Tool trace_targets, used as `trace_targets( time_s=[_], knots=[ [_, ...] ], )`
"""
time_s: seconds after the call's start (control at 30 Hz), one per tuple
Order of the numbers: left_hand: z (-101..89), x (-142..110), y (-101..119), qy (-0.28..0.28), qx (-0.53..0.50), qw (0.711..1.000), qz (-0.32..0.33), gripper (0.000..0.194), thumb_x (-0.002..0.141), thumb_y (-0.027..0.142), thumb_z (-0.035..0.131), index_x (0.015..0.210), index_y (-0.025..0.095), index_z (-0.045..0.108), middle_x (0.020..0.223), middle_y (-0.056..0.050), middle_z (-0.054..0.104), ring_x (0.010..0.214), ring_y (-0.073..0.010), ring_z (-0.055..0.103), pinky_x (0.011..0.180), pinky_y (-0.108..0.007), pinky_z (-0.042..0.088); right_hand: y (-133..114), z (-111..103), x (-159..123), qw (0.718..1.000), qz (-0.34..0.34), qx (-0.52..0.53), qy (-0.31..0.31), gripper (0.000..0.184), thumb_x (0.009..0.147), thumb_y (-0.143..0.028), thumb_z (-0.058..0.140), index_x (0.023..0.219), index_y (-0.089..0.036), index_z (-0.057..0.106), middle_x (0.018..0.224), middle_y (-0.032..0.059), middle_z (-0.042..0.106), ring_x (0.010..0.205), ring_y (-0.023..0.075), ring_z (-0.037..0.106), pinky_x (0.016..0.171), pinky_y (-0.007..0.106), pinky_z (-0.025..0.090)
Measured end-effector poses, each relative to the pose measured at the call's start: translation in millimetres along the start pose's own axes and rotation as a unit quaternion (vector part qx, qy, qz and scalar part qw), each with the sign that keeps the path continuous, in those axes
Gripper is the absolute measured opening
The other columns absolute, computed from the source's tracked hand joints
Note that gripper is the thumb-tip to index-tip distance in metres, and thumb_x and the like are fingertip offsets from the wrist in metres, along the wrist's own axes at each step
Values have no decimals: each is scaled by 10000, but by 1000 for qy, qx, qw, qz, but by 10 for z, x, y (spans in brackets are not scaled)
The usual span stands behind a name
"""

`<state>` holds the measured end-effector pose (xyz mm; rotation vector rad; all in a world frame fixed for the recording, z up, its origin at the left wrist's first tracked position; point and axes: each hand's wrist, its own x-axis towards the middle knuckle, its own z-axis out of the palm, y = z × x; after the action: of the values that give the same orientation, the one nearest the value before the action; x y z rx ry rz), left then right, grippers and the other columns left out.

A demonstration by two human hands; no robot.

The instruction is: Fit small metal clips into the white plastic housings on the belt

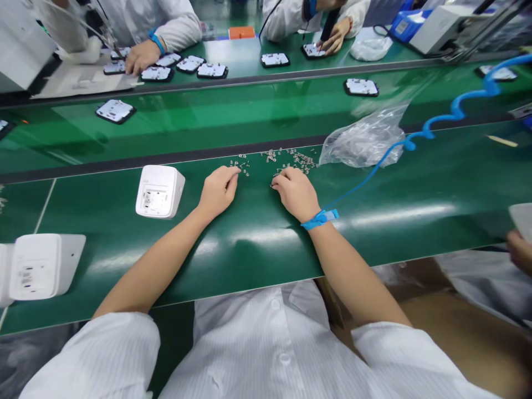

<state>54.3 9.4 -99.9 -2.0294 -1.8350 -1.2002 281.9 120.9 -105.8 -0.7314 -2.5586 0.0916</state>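
Note:
My left hand (218, 189) is closed in a pinch at the left edge of a loose scatter of small metal parts (243, 164). Whatever its fingertips hold is too small to make out. My right hand (296, 191), with a blue wrist strap (319, 219), is also closed, thumb against fingers. Tiny dark and shiny bits show at its fingertips, but their kind is unclear. Just beyond it lies a denser pile of small metal parts (302, 160). A white plastic housing (160, 191) with a recessed panel stands on the green bench left of my left hand.
A clear plastic bag (366, 141) lies right of the pile. The blue coiled cord (440, 117) runs from my strap to the upper right. More white housings (39, 266) stand at left. Black-rimmed white units (115, 111) sit on the green conveyor beyond. Co-workers' hands (143, 57) work across it.

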Motion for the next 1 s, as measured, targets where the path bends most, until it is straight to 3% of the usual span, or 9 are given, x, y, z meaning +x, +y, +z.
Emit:
trace_targets(
  time_s=[0.17, 0.27, 0.4, 0.6, 1.0],
  knots=[
    [11, -22, 19, -31, 29, 998, 54, 256, 1031, 251, 427, 1105, 146, 648, 961, -96, 703, 899, -189, 641, 838, -335, 522, -21, -56, 9, 990, 25, 123, 71, 176, 997, -161, 464, 946, -193, 629, 946, 89, 655, 906, 242, 581, 808, 367, 453],
    [13, -21, 24, -33, 20, 996, 85, 240, 1028, 226, 421, 1124, 150, 628, 991, -109, 694, 951, -203, 631, 869, -358, 526, -35, -62, 12, 976, 27, 190, 102, 106, 968, -171, 553, 915, -195, 641, 892, 60, 681, 835, 214, 622, 769, 339, 481],
    [20, -17, 14, -25, 14, 994, 102, 226, 1021, 193, 427, 1132, 151, 620, 1016, -113, 693, 986, -208, 626, 899, -371, 531, -87, -34, 6, 974, -1, 215, 76, 82, 947, -197, 632, 904, -194, 702, 886, 51, 720, 824, 210, 665, 746, 333, 513],
    [34, -18, -12, -25, 18, 996, 89, 226, 1020, 188, 429, 1091, 160, 642, 1021, -106, 703, 994, -207, 638, 903, -376, 542, -179, -3, 14, 966, -37, 253, 47, 207, 992, -171, 547, 991, -190, 753, 1007, 64, 763, 937, 212, 710, 853, 348, 563],
    [18, 1, 8, -15, 14, 996, 91, 221, 1026, 185, 425, 1028, 157, 644, 964, -89, 703, 938, -183, 646, 856, -324, 536, -143, -2, 29, 959, 5, 280, 45, 100, 926, -144, 612, 873, -201, 675, 906, 40, 711, 872, 210, 653, 819, 346, 522]
  ],
)
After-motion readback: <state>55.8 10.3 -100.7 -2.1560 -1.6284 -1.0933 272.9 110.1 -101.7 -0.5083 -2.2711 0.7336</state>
